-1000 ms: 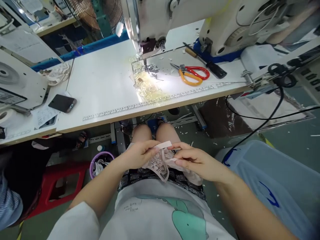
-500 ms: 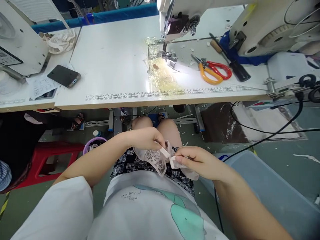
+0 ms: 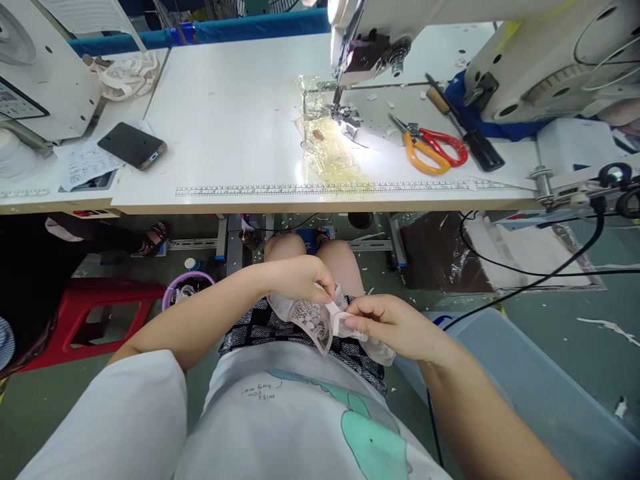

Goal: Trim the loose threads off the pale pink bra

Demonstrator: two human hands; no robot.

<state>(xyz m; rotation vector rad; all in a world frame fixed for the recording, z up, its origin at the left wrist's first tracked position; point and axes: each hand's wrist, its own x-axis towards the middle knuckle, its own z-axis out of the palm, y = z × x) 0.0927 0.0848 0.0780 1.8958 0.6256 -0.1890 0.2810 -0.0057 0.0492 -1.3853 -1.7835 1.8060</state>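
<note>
**Lace and strip now pinched close together**

Lace is what both hands hold, low down in front of the white table (image 3: 225, 120), over the person's lap.

Far to the left, under the table, stand a red stool (image 3: 87, 313) and a purple bowl (image 3: 185, 290). A phone (image 3: 132, 145) lies on the left part of the table.

Next comes the left hand (image 3: 300, 277), just below the table's front edge. Its thumb and first finger are squeezed tight on the top edge of the lace piece (image 3: 313, 320). The lace hangs down between the two hands. A second ago the white strip (image 3: 334, 313) was held up flat and straight above the lace. Now it is bent and lies down against the lace, and the hands have come closer together. So the strip and the lace are being held as one, not apart.

The right hand (image 3: 387, 323) has its fingertips pinched shut on the other end of the strip.

The sewing machine (image 3: 500, 40) stands at the right end of the table, with scissors (image 3: 433, 147) lying by it. A blue bin (image 3: 525, 393) sits on the floor below the table's right end.
</note>
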